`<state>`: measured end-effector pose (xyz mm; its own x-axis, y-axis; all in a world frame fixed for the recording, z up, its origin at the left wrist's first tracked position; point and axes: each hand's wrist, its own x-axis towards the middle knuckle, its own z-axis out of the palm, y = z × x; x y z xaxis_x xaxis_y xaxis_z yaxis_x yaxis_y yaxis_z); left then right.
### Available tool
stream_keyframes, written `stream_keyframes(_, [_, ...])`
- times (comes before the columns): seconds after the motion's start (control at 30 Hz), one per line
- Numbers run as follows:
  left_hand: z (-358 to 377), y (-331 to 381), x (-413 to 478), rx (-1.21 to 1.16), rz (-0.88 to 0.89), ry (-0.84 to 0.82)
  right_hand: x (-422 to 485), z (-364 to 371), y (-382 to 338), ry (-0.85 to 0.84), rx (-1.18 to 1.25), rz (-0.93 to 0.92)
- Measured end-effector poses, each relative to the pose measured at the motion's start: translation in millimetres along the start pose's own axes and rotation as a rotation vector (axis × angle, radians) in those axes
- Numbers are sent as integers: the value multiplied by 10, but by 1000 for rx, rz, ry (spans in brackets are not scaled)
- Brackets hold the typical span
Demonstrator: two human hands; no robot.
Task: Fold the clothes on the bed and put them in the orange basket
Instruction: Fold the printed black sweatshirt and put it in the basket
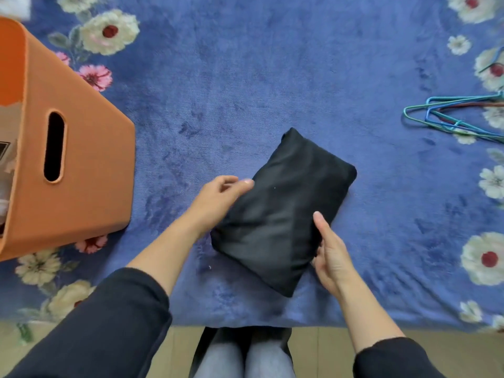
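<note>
Nothing to read here: no words, labels, brands or numbers show on the folded black garment (283, 208), the orange basket (90, 165) or the blue flowered blanket (245, 77) (a small dark patch inside the basket, at the picture's left edge, is too blurred to make out).

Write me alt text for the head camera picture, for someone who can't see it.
The left hand and right hand grip opposite edges of a folded black garment on a blue floral blanket. An orange basket stands at the left, and coloured wire hangers lie at the right.
</note>
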<state>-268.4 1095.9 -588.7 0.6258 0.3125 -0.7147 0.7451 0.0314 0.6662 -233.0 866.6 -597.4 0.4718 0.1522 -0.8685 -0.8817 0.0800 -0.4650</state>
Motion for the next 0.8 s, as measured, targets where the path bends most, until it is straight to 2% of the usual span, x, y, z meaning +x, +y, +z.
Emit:
stream_keyframes(0.07, [178, 63, -13, 167, -23, -78, 16, 69, -53, -81, 10, 29])
stream_keyframes(0.1, [230, 86, -37, 177, -53, -78, 7, 95, -115, -103, -5, 63])
stream_keyframes(0.17, [262, 150, -156, 2, -193, -135, -65, 114, -285, -105, -59, 126])
stream_keyframes(0.27, [225, 185, -391, -253, -414, -307, -278, 101, -535, -125, -161, 167])
stream_keyframes(0.33, [114, 208, -702, -425, -456, -372, -576, 133, -708, -176, -226, 175])
stream_keyframes(0.43, [-36, 231, -1189, -599, -399, -423, -1061, 244, -867, -247, -252, 168])
stream_keyframes(0.63, [-541, 539, -2106, -809, -166, -377, -1996, 899, -1090, -463, -271, 99])
stream_keyframes(0.8, [-1450, 842, -2589, -999, 104, -153, -2433, 1969, -1149, -621, -299, 31])
